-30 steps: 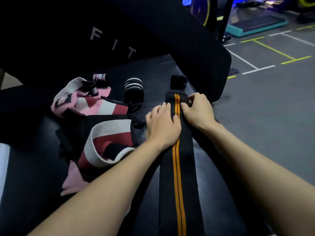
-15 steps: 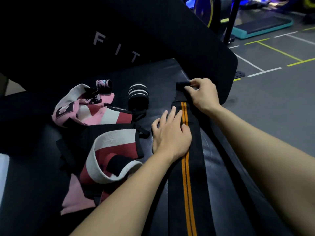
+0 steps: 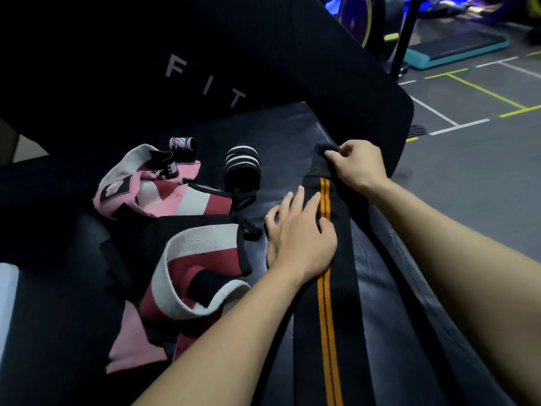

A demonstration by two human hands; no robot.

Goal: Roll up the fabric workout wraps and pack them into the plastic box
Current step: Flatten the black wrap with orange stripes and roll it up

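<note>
The right hand (image 3: 358, 168) apparently pinched the far tip of the wrap (image 3: 328, 303), which ran lengthwise toward the person under the flat left hand (image 3: 301, 235).

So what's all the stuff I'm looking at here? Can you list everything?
long wrap: 1, black with orange stripe, flat along the bench on the right
rolled wrap: 1, black with white stripes, middle of the bench
small roll: 1, pink and black, far left behind the pile
loose wraps: a tangled pile, pink, white, red and black, left of the long wrap
bench: 1, black padded, backrest lettered FIT
step platform: 1, teal, on the grey floor far right
left hand: 1, flat on the long wrap
right hand: 1, pinching the long wrap's far end
</note>
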